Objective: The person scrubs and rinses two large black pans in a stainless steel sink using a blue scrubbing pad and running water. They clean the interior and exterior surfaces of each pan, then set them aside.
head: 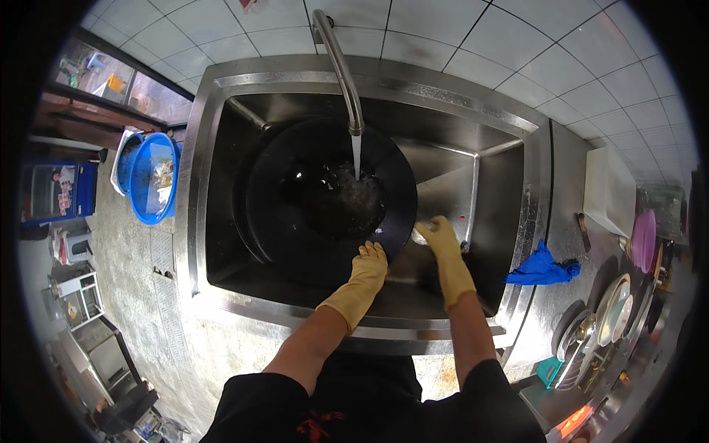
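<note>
A large black wok sits in the left and middle of a stainless steel sink. Water runs from the curved metal faucet into it and pools at its bottom. My left hand, in a yellow rubber glove, grips the wok at its near right rim; its fingers reach inside and the thumb is hidden. Just right of the wok, my right hand wears a matching glove, with fingers bent down over the sink floor. A small whitish shiny thing shows by its fingertips; whether I hold it is unclear.
A blue cloth lies across the sink's right edge. On the right counter are a white bin, a brush, a purple basin, bowls and a ladle. Blue tubs stand left. Tiled wall rises behind.
</note>
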Available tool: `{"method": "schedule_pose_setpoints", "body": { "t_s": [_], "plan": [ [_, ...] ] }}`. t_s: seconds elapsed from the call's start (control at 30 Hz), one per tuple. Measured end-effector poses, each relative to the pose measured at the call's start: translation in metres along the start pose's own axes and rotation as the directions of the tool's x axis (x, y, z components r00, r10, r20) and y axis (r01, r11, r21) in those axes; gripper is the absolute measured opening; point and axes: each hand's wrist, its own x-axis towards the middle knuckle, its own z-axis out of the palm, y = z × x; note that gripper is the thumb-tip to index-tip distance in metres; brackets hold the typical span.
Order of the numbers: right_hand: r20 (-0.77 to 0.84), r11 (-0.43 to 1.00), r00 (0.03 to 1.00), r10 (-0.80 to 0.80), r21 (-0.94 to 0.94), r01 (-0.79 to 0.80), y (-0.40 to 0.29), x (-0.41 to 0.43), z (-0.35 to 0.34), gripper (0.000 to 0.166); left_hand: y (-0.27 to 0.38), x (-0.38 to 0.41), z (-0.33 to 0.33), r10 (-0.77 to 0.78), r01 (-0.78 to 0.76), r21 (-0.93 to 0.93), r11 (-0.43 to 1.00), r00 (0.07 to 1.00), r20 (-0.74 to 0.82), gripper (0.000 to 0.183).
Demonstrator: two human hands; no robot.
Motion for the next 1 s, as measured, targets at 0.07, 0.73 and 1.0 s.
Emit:
{"method": "schedule_pose_setpoints", "body": {
  "t_s": [0.07,0.73,1.0],
  "plan": [
    [-0.064,0.989,0.997,0.042,-0.137,-0.051,-0.033,0.015,0.018,0.054,0.004,-0.007,-0.014,0.029,-0.029,-0.092,0.995,1.000,0.001,0.070],
    [-0.166,0.984,0.977,0.131,-0.098,-0.149,-0.061,0.018,0.022,0.040,-0.012,-0.043,-0.052,0.171,-0.214,-0.230,0.949,0.967,-0.191,0.081],
    [-0.160,0.913,0.919,0.360,0.264,-0.311,-0.113,-0.056,-0.062,0.048,0.025,-0.075,-0.054,0.352,-0.320,0.150,0.935,0.883,-0.311,0.071]
  ]
}}
